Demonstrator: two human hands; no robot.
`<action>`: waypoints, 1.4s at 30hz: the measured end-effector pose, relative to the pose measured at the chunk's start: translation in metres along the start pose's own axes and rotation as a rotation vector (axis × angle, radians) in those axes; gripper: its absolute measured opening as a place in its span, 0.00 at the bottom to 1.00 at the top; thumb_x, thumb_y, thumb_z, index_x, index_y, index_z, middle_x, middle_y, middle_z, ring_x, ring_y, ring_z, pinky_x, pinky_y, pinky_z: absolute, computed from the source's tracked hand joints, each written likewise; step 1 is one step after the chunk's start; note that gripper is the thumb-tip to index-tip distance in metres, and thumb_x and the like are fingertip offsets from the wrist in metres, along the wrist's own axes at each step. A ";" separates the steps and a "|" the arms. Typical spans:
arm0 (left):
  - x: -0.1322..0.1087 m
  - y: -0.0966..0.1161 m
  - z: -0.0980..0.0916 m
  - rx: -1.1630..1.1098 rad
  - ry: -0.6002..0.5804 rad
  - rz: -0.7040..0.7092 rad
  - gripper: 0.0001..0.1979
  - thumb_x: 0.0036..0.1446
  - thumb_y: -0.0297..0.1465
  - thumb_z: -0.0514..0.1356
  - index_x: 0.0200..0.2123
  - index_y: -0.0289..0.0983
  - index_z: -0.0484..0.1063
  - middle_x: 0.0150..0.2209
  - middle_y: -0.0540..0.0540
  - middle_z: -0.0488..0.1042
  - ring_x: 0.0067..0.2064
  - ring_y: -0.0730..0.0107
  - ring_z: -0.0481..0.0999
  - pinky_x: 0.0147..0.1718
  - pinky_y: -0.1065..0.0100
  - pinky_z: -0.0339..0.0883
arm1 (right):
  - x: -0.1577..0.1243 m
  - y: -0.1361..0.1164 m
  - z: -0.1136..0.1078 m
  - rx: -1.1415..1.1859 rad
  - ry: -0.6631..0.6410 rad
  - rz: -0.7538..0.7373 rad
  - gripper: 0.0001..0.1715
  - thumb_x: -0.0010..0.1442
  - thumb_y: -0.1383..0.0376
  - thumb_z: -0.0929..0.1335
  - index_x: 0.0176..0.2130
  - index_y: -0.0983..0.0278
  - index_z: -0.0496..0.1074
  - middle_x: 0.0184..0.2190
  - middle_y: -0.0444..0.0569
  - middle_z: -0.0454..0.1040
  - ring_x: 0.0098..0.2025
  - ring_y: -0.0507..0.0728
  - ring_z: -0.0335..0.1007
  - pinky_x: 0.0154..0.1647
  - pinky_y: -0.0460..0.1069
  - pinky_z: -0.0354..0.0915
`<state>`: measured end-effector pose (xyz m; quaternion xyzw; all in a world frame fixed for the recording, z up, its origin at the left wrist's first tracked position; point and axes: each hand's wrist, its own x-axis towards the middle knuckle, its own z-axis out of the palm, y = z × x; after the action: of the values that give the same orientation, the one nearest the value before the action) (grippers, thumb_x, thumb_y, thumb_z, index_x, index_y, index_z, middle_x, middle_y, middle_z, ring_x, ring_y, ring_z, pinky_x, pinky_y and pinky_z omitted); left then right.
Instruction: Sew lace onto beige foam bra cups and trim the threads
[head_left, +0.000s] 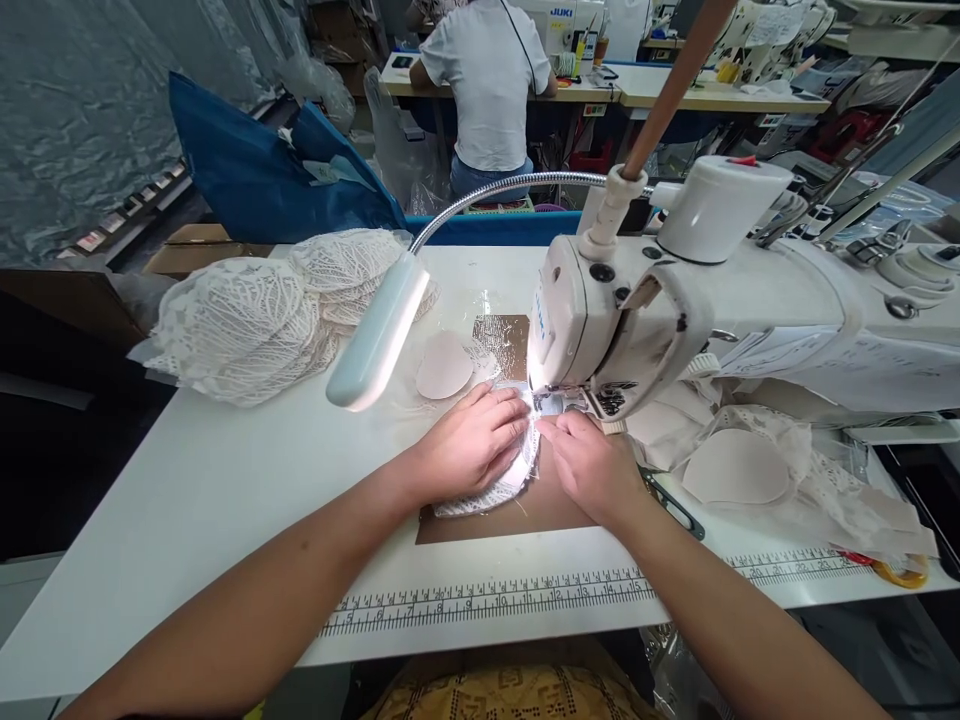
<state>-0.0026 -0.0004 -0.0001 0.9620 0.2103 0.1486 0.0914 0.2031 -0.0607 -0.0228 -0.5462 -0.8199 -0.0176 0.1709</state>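
I see the left hand (472, 444) flat on the lace piece (514, 480), fingers released; right hand (589, 462) at its three o'clock, grasp unclear.

textured lace piece (516, 478), glossy sewing machine (750, 285), ribbed metal lamp neck (517, 182), smooth tabletop (262, 470)

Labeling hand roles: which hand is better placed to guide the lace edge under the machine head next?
Probably the right hand: its index finger points at the edge of the lace piece, close to the sewing machine head. The left hand lies over the piece.
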 end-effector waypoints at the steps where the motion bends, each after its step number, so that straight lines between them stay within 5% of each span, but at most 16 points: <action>1: 0.000 0.001 -0.001 0.015 -0.006 0.024 0.15 0.64 0.27 0.51 0.51 0.31 0.70 0.52 0.34 0.71 0.56 0.51 0.66 0.56 0.48 0.57 | 0.000 0.000 0.000 0.002 0.007 -0.007 0.22 0.60 0.74 0.60 0.47 0.62 0.76 0.29 0.49 0.73 0.31 0.55 0.65 0.27 0.48 0.55; 13: -0.004 -0.007 0.003 -0.001 -0.028 0.122 0.19 0.61 0.22 0.52 0.55 0.32 0.67 0.55 0.36 0.71 0.54 0.55 0.70 0.57 0.49 0.58 | -0.002 0.000 0.000 -0.027 0.050 -0.052 0.21 0.60 0.74 0.62 0.48 0.64 0.77 0.29 0.50 0.73 0.32 0.56 0.63 0.30 0.48 0.56; 32: 0.000 -0.007 0.008 0.018 0.005 0.063 0.18 0.64 0.26 0.50 0.56 0.29 0.66 0.55 0.34 0.71 0.53 0.52 0.68 0.49 0.52 0.66 | -0.001 0.000 0.004 0.003 -0.025 0.051 0.21 0.62 0.72 0.61 0.51 0.62 0.75 0.29 0.49 0.75 0.31 0.54 0.68 0.26 0.48 0.54; 42: 0.001 -0.009 0.010 0.020 0.041 -0.006 0.18 0.65 0.29 0.51 0.55 0.31 0.69 0.55 0.36 0.72 0.54 0.52 0.69 0.51 0.52 0.66 | 0.000 0.000 -0.003 0.087 -0.087 0.071 0.23 0.62 0.72 0.59 0.51 0.62 0.75 0.34 0.51 0.77 0.37 0.56 0.70 0.32 0.47 0.60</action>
<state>-0.0025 0.0070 -0.0115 0.9589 0.2165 0.1659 0.0781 0.2035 -0.0609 -0.0201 -0.5674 -0.8065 0.0478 0.1591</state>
